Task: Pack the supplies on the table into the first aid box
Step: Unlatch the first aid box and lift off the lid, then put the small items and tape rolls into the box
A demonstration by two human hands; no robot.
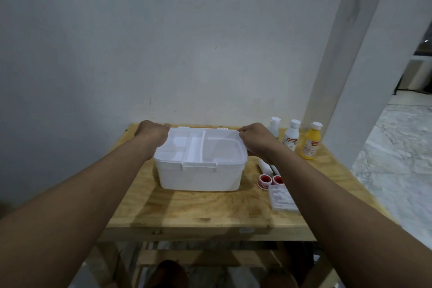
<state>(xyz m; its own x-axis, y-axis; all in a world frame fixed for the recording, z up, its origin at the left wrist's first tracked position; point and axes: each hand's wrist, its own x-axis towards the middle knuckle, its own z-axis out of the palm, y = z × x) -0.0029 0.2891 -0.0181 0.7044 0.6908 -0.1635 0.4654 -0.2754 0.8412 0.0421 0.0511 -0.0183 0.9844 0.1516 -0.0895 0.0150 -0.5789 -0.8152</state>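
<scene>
The left hand (152,134) curls its fingers round the far-left rim of the first aid box (198,175), which sits on the surface (187,208). The right hand (256,141) pinches its far-right rim; right of those fingers stand three bottles (291,135).

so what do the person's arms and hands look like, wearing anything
The left forearm and right forearm are bare right up to the frame's edge: no sleeves show. The left hand and right hand wear no gloves, and no watch, bracelet or ring is visible on the parts in view, though most of the fingers are hidden.
</scene>
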